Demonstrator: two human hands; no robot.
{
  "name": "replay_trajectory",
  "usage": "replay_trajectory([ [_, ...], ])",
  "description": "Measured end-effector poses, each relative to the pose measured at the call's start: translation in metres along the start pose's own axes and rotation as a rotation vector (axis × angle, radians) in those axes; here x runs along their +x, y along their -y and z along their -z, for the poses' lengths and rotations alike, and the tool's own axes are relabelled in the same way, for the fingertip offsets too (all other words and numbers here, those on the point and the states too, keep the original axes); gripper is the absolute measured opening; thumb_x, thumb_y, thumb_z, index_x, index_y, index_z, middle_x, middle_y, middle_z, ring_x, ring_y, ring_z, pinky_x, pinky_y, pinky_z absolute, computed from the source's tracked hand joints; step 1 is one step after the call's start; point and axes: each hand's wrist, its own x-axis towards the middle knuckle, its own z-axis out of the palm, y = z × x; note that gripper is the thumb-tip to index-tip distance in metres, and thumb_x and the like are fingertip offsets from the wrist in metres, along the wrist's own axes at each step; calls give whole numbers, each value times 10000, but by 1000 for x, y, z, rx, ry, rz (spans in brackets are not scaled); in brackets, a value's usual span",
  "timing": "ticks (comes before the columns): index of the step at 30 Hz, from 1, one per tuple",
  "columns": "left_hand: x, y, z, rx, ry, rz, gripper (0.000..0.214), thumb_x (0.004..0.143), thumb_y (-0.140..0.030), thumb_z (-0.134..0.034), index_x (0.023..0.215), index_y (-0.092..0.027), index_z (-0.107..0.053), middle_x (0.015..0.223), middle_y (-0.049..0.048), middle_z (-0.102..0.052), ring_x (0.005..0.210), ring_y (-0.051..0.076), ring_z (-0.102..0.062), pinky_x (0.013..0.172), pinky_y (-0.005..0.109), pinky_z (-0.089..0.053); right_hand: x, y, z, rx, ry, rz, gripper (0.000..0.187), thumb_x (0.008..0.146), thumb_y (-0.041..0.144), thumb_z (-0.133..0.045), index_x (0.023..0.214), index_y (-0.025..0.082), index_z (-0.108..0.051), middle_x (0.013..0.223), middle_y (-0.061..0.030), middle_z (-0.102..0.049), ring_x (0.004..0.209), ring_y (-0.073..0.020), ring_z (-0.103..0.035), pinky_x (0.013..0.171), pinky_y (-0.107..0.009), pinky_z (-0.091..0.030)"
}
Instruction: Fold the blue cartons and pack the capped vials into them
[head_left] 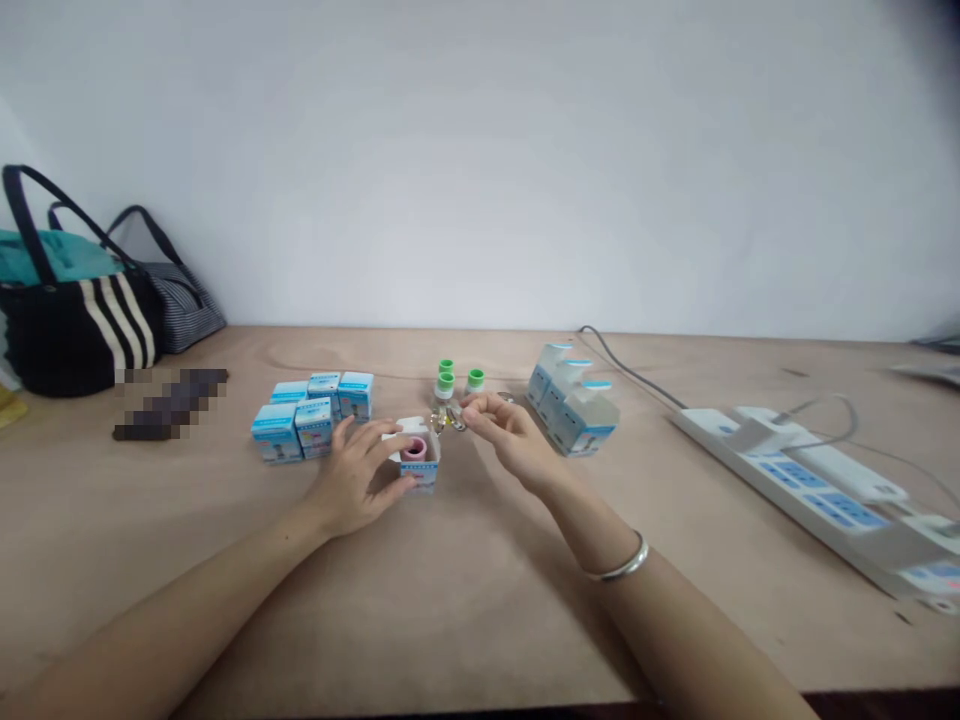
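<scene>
My left hand is wrapped round a small white and blue carton that stands open on the wooden table, with a pink-capped bottle showing inside it. My right hand is curled just to the right of the carton, its fingertips pinched on a small clear item that I cannot name. Behind it stand three small bottles with green caps.
Several closed blue and white cartons sit to the left, several opened ones to the right. A white power strip with its cable lies at the right. Striped bags stand at the far left by the wall.
</scene>
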Motion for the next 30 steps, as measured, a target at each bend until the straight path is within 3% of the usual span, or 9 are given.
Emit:
replay_trajectory([
  [4, 0, -4, 3, -28, 6, 30, 417, 814, -404, -567, 1203, -267, -507, 1260, 86, -562, 1195, 249, -487, 1092, 499, -118, -2, 0, -8, 15, -58, -68, 307, 731, 477, -620, 681, 183, -549, 699, 6, -556, 663, -131, -500, 673, -266, -397],
  [10, 0, -4, 2, -22, -6, 25, 425, 818, -395, -559, 1219, -266, -500, 1250, 83, -565, 1187, 245, -495, 1096, 490, -128, 13, -30, 6, -226, -146, -186, 334, 688, 473, -628, 577, 168, -549, 533, 25, -489, 523, -113, -411, 514, -244, -304],
  [14, -1, -2, -1, -2, -14, 18, 450, 795, -383, -584, 1223, -269, -504, 1248, 78, -569, 1174, 254, -510, 1092, 492, -148, 13, -22, 9, -91, -136, -148, 346, 701, 508, -620, 621, 180, -543, 564, 31, -499, 544, -109, -420, 538, -242, -316],
  [20, 0, -3, 2, -37, -8, 30, 478, 802, -400, -577, 1245, -258, -470, 1270, 86, -561, 1193, 252, -500, 1098, 498, -125, -5, 7, -21, 323, -27, -45, 310, 700, 476, -677, 656, 194, -555, 830, -1, -592, 766, -138, -523, 759, -278, -408],
  [23, 0, -2, 2, -36, 0, 23, 475, 803, -405, -570, 1242, -258, -466, 1265, 83, -565, 1188, 256, -505, 1095, 511, -125, -12, 9, -36, 312, -22, -63, 299, 699, 475, -684, 682, 192, -589, 933, -14, -594, 829, -153, -538, 800, -292, -416],
  [30, 0, 0, -1, -36, -8, 16, 473, 794, -390, -575, 1234, -259, -460, 1257, 82, -570, 1178, 258, -514, 1090, 524, -139, -16, 2, -45, 118, -164, -25, 367, 733, 541, -623, 626, 192, -579, 743, -26, -603, 751, -172, -542, 721, -312, -439],
])
